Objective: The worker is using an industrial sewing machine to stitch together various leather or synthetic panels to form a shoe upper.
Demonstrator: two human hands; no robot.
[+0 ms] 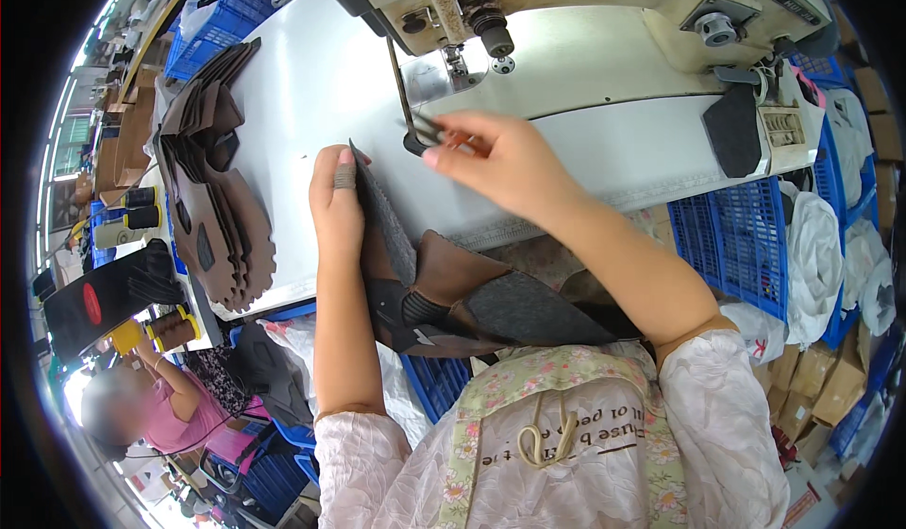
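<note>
My left hand (338,199), its thumb wrapped in grey tape, pinches the upper edge of a brown and black leather piece (458,269). This piece hangs over the table's front edge toward my lap, its dark grey underside partly showing. My right hand (486,156) is closed around small thread snips (436,134) with reddish handles; their blades are blurred and point left. The snips are beside the black end of a thin metal rod (400,85) coming down from the sewing machine (566,0). The presser foot (456,60) stands beyond my right hand.
Brown cut leather pieces (222,218) lie stacked on the left of the white table (311,67). Thread spools (142,218) stand past its left edge. A dark flat piece (732,133) lies at right. Blue crates (731,236) stand below, and a person in pink (175,406) sits at lower left.
</note>
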